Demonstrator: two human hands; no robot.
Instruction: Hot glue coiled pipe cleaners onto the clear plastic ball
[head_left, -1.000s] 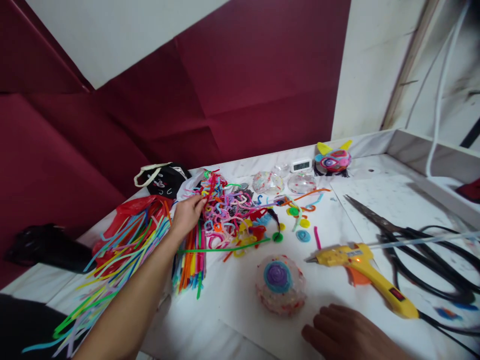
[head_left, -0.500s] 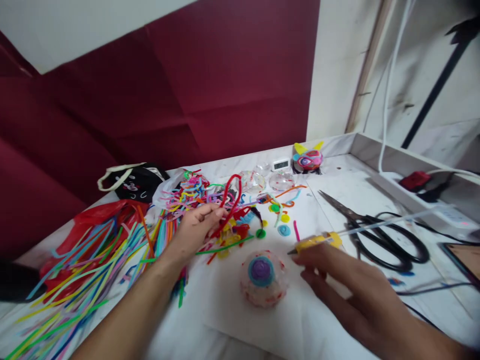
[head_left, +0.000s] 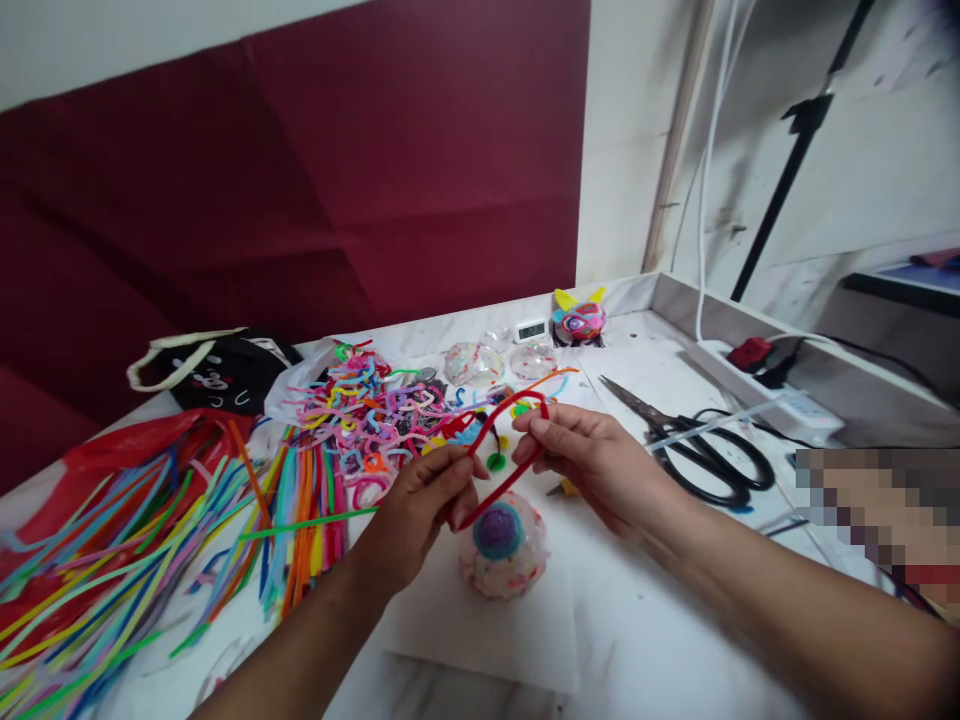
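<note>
Both of my hands hold a bent red pipe cleaner (head_left: 501,442) above the white table (head_left: 645,640). My left hand (head_left: 420,510) pinches its lower end, and my right hand (head_left: 592,465) pinches its upper curve. Just below them sits a clear speckled ball (head_left: 504,548) with a blue and purple spiral on top. A tangled heap of short curled pipe cleaners (head_left: 375,410) lies behind my left hand.
Long straight pipe cleaners (head_left: 150,540) spread over a red bag at the left. Black-handled scissors (head_left: 690,440) lie at the right, near a power strip (head_left: 787,405). At the back stand two clear half-domes (head_left: 472,362), a small clock (head_left: 531,329) and a decorated ball (head_left: 579,320). A black bag (head_left: 217,370) lies far left.
My left hand pulled the red pipe cleaner out of the heap and brought it over the ball. My right hand rose from the table, passed over the glue gun and took the other end.
</note>
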